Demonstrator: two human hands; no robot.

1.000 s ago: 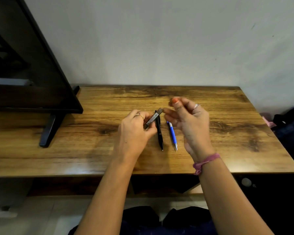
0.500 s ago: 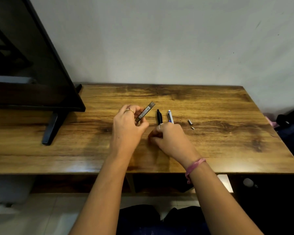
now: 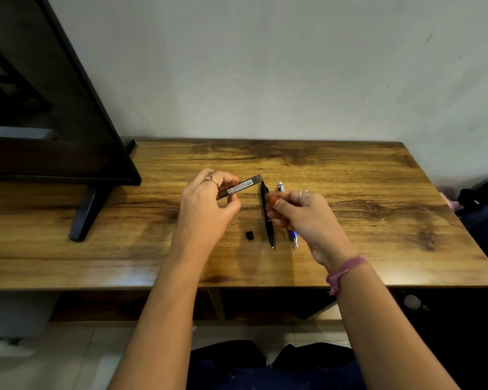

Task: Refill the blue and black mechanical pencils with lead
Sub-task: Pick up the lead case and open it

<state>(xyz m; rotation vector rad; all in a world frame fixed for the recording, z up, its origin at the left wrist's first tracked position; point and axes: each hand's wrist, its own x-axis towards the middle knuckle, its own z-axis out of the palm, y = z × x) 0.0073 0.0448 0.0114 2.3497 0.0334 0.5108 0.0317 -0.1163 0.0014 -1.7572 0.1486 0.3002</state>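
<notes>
A slim lead case [image 3: 240,188] is gripped in the left hand [image 3: 206,209], pinched between thumb and curled fingers, its far end raised and pointed toward the top of the black pencil [image 3: 267,215]. The black pencil is laid on the wooden desk [image 3: 378,220], its tip turned toward the near edge, just right of the left hand. The blue pencil [image 3: 293,237] is laid parallel to it, just beside it on the right, and is largely covered by the right hand [image 3: 302,215]; only its white top and blue tip are seen. The right hand is held above both pencils with the fingertips curled together near the black pencil's barrel; whether anything is pinched there cannot be told. A small black cap [image 3: 249,235] is seen on the desk just left of the black pencil's lower half.

Compared with half a second ago, the right hand has been lifted off the desk, where it had been pressed low over the pencils, and the black cap is now uncovered. The lead case is kept in the same left-hand grip. A dark monitor [image 3: 54,108] is stood at the desk's left.
</notes>
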